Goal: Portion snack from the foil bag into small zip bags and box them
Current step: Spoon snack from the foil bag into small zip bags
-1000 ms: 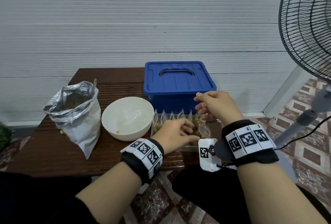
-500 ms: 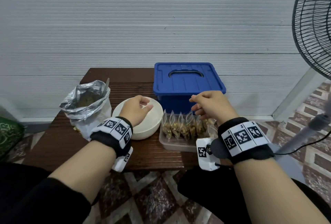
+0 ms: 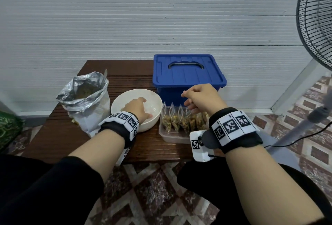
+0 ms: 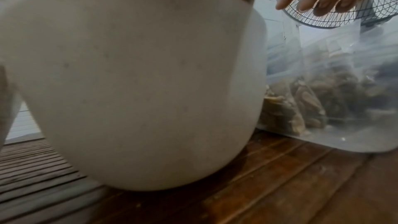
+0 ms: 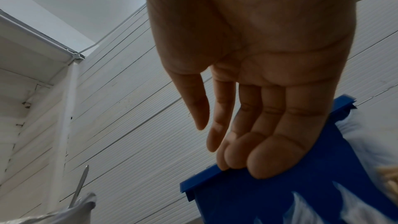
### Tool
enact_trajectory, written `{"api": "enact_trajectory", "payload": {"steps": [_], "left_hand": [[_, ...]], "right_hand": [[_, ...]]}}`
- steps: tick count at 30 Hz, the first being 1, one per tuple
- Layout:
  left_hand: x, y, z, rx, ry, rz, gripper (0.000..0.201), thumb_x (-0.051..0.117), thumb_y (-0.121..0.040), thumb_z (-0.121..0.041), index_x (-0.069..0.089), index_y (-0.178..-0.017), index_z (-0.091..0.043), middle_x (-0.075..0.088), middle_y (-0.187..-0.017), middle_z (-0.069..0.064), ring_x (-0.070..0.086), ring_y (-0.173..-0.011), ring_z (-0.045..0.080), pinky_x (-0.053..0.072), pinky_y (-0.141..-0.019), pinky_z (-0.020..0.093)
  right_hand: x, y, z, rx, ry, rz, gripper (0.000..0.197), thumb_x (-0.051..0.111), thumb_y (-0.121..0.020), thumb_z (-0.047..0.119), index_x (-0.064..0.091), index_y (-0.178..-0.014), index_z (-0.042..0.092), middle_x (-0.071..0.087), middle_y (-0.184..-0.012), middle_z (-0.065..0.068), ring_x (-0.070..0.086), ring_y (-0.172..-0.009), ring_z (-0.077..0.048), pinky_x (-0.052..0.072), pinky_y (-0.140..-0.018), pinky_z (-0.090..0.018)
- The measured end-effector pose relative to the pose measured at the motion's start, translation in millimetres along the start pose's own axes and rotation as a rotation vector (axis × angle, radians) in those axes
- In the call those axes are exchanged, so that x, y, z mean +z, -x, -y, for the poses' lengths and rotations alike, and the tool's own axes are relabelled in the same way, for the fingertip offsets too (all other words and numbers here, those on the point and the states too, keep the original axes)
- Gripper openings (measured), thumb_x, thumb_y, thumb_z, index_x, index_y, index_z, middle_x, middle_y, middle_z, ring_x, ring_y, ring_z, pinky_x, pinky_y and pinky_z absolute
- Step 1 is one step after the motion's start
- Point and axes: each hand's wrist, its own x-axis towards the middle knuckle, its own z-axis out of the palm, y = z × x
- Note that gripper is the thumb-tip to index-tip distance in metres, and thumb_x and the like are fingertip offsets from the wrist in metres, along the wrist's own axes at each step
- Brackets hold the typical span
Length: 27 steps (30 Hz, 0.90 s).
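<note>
An open foil bag (image 3: 86,102) with snack inside stands at the table's left. Beside it is a white bowl (image 3: 154,99), seen from outside in the left wrist view (image 4: 140,83). My left hand (image 3: 136,107) reaches down into the bowl; its fingertips are hidden. A clear tray (image 3: 172,137) holds several filled zip bags (image 3: 177,122) standing in a row. My right hand (image 3: 197,98) hovers just above their tops, fingers (image 5: 258,142) loosely bent and holding nothing. The blue box (image 3: 186,73) sits behind the tray with its lid on.
A spoon handle (image 3: 104,77) sticks out of the foil bag. A standing fan (image 3: 316,18) is at the right, its pole (image 3: 296,131) and cable near my right arm. The brown slatted table (image 3: 59,135) backs onto a white wall.
My left hand left the tray, crossed left to the bowl and has now dipped into it. The right hand has stayed above the zip bags.
</note>
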Motion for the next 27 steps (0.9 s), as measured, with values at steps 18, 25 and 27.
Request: {"api": "enact_trajectory", "payload": {"steps": [18, 25, 27], "left_hand": [[-32.5, 28.2, -20.6, 0.077, 0.929, -0.328, 0.013, 0.067, -0.090, -0.021, 0.054, -0.091, -0.019, 0.070, -0.088, 0.002, 0.066, -0.077, 0.009, 0.046, -0.069, 0.020], [-36.8, 34.4, -41.6, 0.071, 1.402, -0.183, 0.021, 0.064, -0.092, -0.011, 0.049, -0.106, -0.005, 0.067, -0.084, 0.007, 0.065, -0.071, 0.011, 0.050, -0.061, 0.019], [-36.1, 36.8, -43.2, 0.070, 1.483, -0.171, 0.025, 0.063, -0.091, -0.007, 0.045, -0.108, -0.005, 0.067, -0.080, 0.008, 0.067, -0.068, 0.010, 0.050, -0.059, 0.017]], "right_hand": [[19.2, 1.9, 12.5, -0.069, 0.083, 0.046, 0.031, 0.062, -0.091, 0.035, 0.069, -0.096, 0.005, 0.071, -0.089, -0.011, 0.068, -0.078, -0.022, 0.058, -0.072, -0.033], [26.6, 3.1, 17.6, -0.090, 0.000, 0.104, 0.023, 0.067, -0.088, 0.025, 0.068, -0.092, 0.003, 0.070, -0.078, -0.009, 0.067, -0.066, -0.013, 0.057, -0.064, -0.029], [24.3, 2.7, 18.4, -0.076, -0.089, 0.096, 0.015, 0.064, -0.090, 0.016, 0.065, -0.091, 0.002, 0.069, -0.079, -0.013, 0.067, -0.066, -0.016, 0.057, -0.064, -0.030]]}}
